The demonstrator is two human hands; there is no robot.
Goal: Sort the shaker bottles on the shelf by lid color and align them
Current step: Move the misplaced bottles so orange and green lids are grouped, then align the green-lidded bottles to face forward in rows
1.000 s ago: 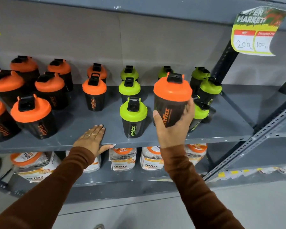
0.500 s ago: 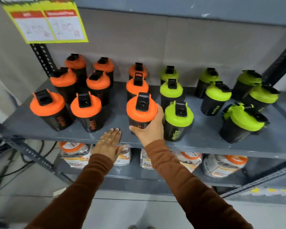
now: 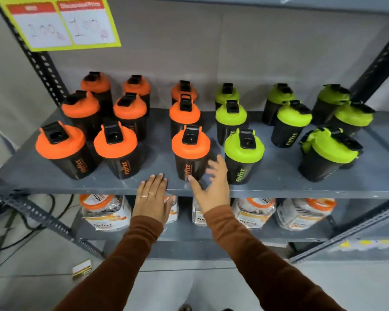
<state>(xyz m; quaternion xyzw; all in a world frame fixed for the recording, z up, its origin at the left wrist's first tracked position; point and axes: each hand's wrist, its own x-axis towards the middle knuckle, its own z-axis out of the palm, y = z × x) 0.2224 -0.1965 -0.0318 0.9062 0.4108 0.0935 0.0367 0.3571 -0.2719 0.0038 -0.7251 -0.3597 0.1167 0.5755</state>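
Black shaker bottles stand on the grey shelf (image 3: pixel 54 184), orange lids on the left half and green lids on the right. An orange-lidded bottle (image 3: pixel 190 153) stands upright at the front of the third orange column, next to a green-lidded bottle (image 3: pixel 243 156). My right hand (image 3: pixel 211 184) hovers just below and right of that orange bottle, fingers spread, holding nothing. My left hand (image 3: pixel 153 198) lies flat on the shelf's front edge, empty. At the front right, a green-lidded bottle (image 3: pixel 328 153) sits tilted with its lid askew.
A yellow price sign (image 3: pixel 58 21) hangs at the top left. Perforated metal uprights (image 3: pixel 47 70) frame the shelf. The lower shelf holds plastic jars (image 3: pixel 106 212) with orange lids. A small card (image 3: pixel 82 268) lies on the floor, with cables to the left.
My right hand carried an orange-lidded bottle left, set it down at the front of the third orange column, and has let go. My view swung left. The left hand stayed on the shelf edge.
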